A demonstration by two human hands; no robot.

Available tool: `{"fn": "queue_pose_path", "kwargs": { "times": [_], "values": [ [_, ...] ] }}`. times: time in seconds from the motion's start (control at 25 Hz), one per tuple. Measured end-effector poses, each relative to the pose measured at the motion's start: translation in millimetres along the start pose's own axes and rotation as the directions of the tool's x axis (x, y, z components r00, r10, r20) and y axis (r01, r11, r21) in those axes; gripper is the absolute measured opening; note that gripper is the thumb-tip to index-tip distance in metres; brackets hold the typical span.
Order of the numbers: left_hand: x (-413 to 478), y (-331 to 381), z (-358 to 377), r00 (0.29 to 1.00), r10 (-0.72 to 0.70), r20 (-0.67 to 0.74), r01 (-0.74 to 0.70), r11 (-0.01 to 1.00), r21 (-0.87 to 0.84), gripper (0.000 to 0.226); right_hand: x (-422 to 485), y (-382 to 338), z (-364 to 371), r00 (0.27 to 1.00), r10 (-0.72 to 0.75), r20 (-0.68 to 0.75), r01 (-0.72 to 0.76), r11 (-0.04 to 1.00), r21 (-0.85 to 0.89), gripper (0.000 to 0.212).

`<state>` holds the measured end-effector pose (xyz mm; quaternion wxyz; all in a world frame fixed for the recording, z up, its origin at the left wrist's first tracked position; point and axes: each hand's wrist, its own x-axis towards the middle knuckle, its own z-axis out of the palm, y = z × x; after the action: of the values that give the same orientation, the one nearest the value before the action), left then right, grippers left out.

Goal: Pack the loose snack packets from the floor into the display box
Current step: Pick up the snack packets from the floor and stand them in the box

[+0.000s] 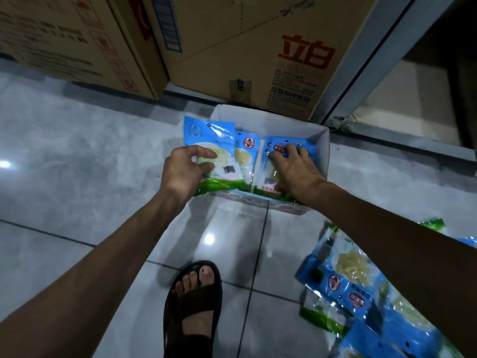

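A white display box [321, 146] stands on the tiled floor ahead of me. My left hand [182, 170] grips a blue and green snack packet [209, 135], back side up with a barcode, over the box's left edge. A second packet [245, 151] stands upright in the box beside it. My right hand [294, 167] presses with spread fingers on a third blue packet [273, 153] lying inside the box. Several loose packets [348, 275] lie in a pile on the floor at the lower right, partly hidden by my right forearm.
Two big cardboard cartons [258, 47] stand right behind the box. A metal door frame [366, 60] runs diagonally at the right. My foot in a dark sandal [193, 306] stands on the tiles just in front of the box.
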<state>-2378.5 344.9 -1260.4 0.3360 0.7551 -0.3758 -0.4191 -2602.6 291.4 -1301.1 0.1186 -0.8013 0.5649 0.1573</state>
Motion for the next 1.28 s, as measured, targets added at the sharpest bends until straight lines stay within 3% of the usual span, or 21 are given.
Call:
{"fn": "queue_pose_path", "kwargs": {
  "times": [0.08, 0.16, 0.2, 0.24, 0.28, 0.32, 0.4, 0.52, 0.6, 0.72, 0.8, 0.96, 1.12, 1.2, 1.24, 1.28],
  "values": [
    [-0.6, 1.2, -0.5, 1.0, -0.005, -0.003, 0.005, 1.0, -0.028, 0.025, -1.0, 2.4, -3.4, 1.0, -0.005, -0.028, 0.008, 0.996, 0.085, 0.082],
    [-3.7, 4.6, -0.5, 1.0, 0.017, -0.005, -0.017, 0.995, -0.101, 0.029, -1.9, -7.3, -13.6, 0.985, 0.013, -0.17, 0.052, 0.929, 0.368, 0.07],
    [-6.3, 7.3, -0.3, 0.999, 0.049, 0.015, -0.046, 0.988, -0.149, 0.031, -1.2, -15.3, -21.7, 0.981, 0.08, -0.177, 0.042, 0.801, 0.597, 0.059],
    [-9.0, 10.3, -0.3, 0.995, 0.093, 0.048, -0.081, 0.977, -0.197, 0.033, -1.8, -25.2, -30.8, 0.984, 0.133, -0.117, 0.016, 0.591, 0.807, 0.048],
    [-10.5, 12.4, -0.4, 0.987, 0.133, 0.087, -0.109, 0.964, -0.242, 0.035, -2.0, -33.4, -38.2, 0.988, 0.15, -0.026, -0.029, 0.355, 0.934, 0.037],
    [-11.0, 14.0, -0.4, 0.979, 0.164, 0.121, -0.125, 0.952, -0.28, 0.038, -2.7, -37.7, -45.2, 0.987, 0.152, 0.051, -0.078, 0.184, 0.98, 0.028],
    [-8.8, 14.8, -2.2, 0.966, 0.2, 0.164, -0.141, 0.938, -0.316, 0.043, -2.3, -37.0, -56.1, 0.983, 0.139, 0.122, -0.13, 0.056, 0.99, 0.021],
    [-7.8, 15.2, -2.8, 0.95, 0.243, 0.196, -0.176, 0.935, -0.307, 0.059, -1.0, -26.9, -66.1, 0.99, 0.057, 0.132, -0.136, 0.068, 0.988, 0.014],
    [-10.2, 18.2, -1.5, 0.942, 0.28, 0.188, -0.222, 0.935, -0.278, 0.082, -4.9, -26.5, -71.8, 0.986, 0.002, 0.165, -0.164, 0.103, 0.981, 0.014],
    [-10.0, 21.1, -0.9, 0.95, 0.302, 0.079, -0.285, 0.943, -0.172, 0.101, -8.1, -33.3, -84.3, 0.99, 0.001, 0.143, -0.143, 0.021, 0.99, 0.012],
    [-4.8, 22.5, -4.7, 0.971, 0.234, -0.045, -0.238, 0.966, -0.106, 0.087, -4.5, -33.1, -88.6, 0.995, 0.092, 0.03, -0.025, -0.05, 0.998, 0.01],
    [8.1, 6.5, -10.2, 0.989, 0.042, -0.141, -0.05, 0.997, -0.053, 0.038, 3.2, -35.3, -68.3, 0.964, 0.207, -0.165, 0.165, 0.017, 0.986, 0.033],
    [5.1, -12.6, -7.6, 0.998, -0.003, -0.056, 0.002, 1.0, -0.017, 0.02, 12.5, -56.1, -16.8, 0.985, 0.16, -0.065, 0.066, -0.002, 0.998, 0.035],
    [-1.3, -14.2, -8.2, 0.999, 0.046, 0.022, -0.048, 0.993, 0.103, 0.023, 19.2, -59.5, -6.6, 0.988, 0.122, 0.09, -0.085, -0.05, 0.995, 0.036],
    [-3.3, -14.7, -8.8, 0.996, 0.068, 0.051, -0.076, 0.982, 0.17, 0.026, 19.5, -60.3, -8.0, 0.981, 0.105, 0.166, -0.163, -0.034, 0.986, 0.037],
    [-4.5, -14.4, -9.4, 0.995, 0.082, 0.062, -0.094, 0.972, 0.217, 0.031, 18.8, -60.2, -11.1, 0.977, 0.098, 0.188, -0.194, 0.053, 0.98, 0.037]
  ]
}}
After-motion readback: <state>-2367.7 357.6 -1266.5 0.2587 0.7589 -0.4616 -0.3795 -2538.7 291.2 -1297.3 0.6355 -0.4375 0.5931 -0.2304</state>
